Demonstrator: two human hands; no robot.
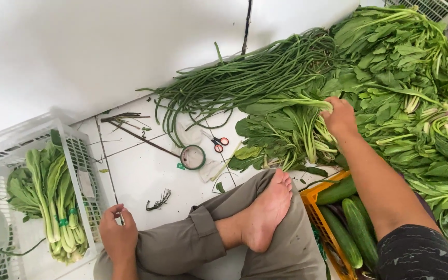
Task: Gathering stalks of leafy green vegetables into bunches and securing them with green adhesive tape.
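My right hand [339, 118] reaches out to a heap of leafy greens with pale stems [291, 129] on the white tiled floor and grips a bunch of the stems. My left hand [116, 232] rests by my left knee with its fingers pinched on a thin strip, too small to make out. I sit cross-legged, and my bare foot [267, 210] lies on my trouser leg. A long pile of green yardlong beans [245, 78] lies behind the greens.
A white plastic crate [73, 155] at the left holds tied bundles of greens [53, 202]. A roll of green tape [193, 157] and small scissors [219, 141] lie on the floor. An orange crate [312, 199] of cucumbers [351, 225] stands at my right. More leafy greens [410, 78] are piled far right.
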